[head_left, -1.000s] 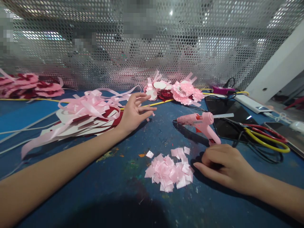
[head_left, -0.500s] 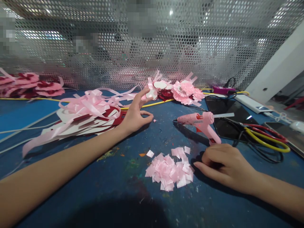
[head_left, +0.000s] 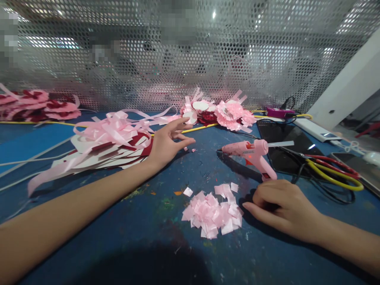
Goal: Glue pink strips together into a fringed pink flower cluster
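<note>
Holding nothing visible, left hand (head_left: 165,145) parts its fingers; right hand (head_left: 279,204) curled, contents unclear, right of ribbon squares (head_left: 209,213), glue gun (head_left: 259,149) on its far side, handle (head_left: 266,168) nearest, probably for easy reach.

A craft workshop is indicated by a blue worktable (head_left: 178,176) marked with paint stains (head_left: 168,203), on which a pink glue gun (head_left: 255,149), a heap of cut ribbon squares (head_left: 209,213) and loops of pink ribbon (head_left: 115,128) are laid out. The worktable is backed by a perforated metal screen (head_left: 208,65), near whose foot ruffled pink rosettes (head_left: 230,115) are grouped, and a yellow cable (head_left: 203,128) is run across the surface.
</note>
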`<action>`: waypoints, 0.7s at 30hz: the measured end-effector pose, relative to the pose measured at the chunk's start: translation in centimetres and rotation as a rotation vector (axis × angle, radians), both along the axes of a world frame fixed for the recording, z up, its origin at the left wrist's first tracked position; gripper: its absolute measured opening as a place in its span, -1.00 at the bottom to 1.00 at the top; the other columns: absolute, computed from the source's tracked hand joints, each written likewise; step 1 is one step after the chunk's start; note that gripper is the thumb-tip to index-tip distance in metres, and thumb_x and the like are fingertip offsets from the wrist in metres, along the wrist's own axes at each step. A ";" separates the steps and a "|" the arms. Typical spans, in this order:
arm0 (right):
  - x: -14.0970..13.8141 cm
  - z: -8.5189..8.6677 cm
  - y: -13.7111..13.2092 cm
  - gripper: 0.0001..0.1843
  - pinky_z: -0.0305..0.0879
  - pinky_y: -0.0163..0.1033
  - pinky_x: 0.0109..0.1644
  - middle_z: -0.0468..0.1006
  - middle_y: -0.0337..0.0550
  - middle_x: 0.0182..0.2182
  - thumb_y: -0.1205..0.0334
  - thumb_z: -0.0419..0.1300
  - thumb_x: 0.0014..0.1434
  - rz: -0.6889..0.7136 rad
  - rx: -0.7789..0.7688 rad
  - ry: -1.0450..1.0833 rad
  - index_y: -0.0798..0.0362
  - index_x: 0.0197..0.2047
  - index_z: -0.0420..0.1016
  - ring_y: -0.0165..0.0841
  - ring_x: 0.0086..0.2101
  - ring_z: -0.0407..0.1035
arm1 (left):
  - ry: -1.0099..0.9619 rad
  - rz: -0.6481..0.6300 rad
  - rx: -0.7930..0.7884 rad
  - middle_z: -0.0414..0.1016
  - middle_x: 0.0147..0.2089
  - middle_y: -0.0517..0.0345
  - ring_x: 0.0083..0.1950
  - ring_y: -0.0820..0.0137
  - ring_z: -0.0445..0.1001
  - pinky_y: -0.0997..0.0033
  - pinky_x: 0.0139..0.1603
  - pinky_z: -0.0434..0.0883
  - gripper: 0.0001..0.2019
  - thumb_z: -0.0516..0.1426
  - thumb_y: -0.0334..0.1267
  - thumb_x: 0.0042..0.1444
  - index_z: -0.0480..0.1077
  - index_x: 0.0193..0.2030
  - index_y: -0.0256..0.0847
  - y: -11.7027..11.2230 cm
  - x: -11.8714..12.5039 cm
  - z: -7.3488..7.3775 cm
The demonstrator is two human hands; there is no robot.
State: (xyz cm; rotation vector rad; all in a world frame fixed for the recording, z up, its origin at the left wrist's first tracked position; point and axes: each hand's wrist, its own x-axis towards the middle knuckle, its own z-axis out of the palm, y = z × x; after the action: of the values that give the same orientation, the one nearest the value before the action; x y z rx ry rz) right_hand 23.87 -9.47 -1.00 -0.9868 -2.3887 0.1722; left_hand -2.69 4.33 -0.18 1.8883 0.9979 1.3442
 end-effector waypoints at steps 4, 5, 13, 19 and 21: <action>0.0 0.0 0.0 -0.67 0.08 -0.35 -0.50 0.31 -0.33 -0.69 0.26 0.08 0.22 -0.002 0.008 0.004 0.05 -0.58 0.25 -0.51 -0.63 0.17 | 0.002 -0.004 -0.032 0.58 -0.14 -0.01 -0.27 0.29 0.59 0.39 -0.31 0.57 -0.45 0.32 -0.30 -0.12 0.36 0.07 -0.22 0.1 0.0 -0.1; 0.0 0.0 0.0 -0.67 0.08 -0.35 -0.50 0.31 -0.33 -0.69 0.26 0.08 0.22 -0.002 0.008 0.003 0.05 -0.58 0.25 -0.51 -0.63 0.17 | 0.003 -0.008 -0.041 0.58 -0.14 0.00 -0.23 0.27 0.59 0.37 -0.29 0.57 -0.47 0.31 -0.30 -0.11 0.36 0.07 -0.22 0.1 0.1 -0.1; 0.0 0.0 0.0 -0.67 0.08 -0.35 -0.49 0.31 -0.33 -0.69 0.26 0.09 0.22 -0.001 0.004 -0.002 0.05 -0.58 0.25 -0.52 -0.62 0.17 | -0.045 -0.097 -0.047 0.50 0.04 0.05 -0.11 0.29 0.57 0.25 0.07 0.47 -0.58 0.25 -0.30 -0.01 0.37 0.03 -0.17 0.2 0.2 -0.4; 0.0 0.0 0.0 -0.67 0.08 -0.36 -0.50 0.30 -0.34 -0.69 0.25 0.09 0.22 -0.005 0.014 -0.011 0.04 -0.58 0.25 -0.51 -0.63 0.17 | -0.045 -0.102 -0.074 0.46 0.08 0.05 -0.17 0.30 0.59 0.25 0.05 0.48 -0.54 0.29 -0.30 -0.07 0.35 0.02 -0.16 0.1 0.2 -0.2; 0.0 0.0 0.0 -0.67 0.08 -0.36 -0.50 0.30 -0.34 -0.69 0.25 0.09 0.22 -0.007 0.011 -0.010 0.04 -0.58 0.25 -0.51 -0.63 0.18 | -0.048 -0.087 -0.092 0.50 0.02 0.02 -0.22 0.28 0.59 0.32 -0.15 0.56 -0.48 0.33 -0.30 -0.14 0.36 0.02 -0.17 0.0 0.1 -0.1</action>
State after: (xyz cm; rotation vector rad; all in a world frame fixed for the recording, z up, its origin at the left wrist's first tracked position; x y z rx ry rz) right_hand 23.84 -9.45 -1.00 -0.9934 -2.3920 0.1518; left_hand -2.58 4.35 -0.30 1.8022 0.9277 1.2659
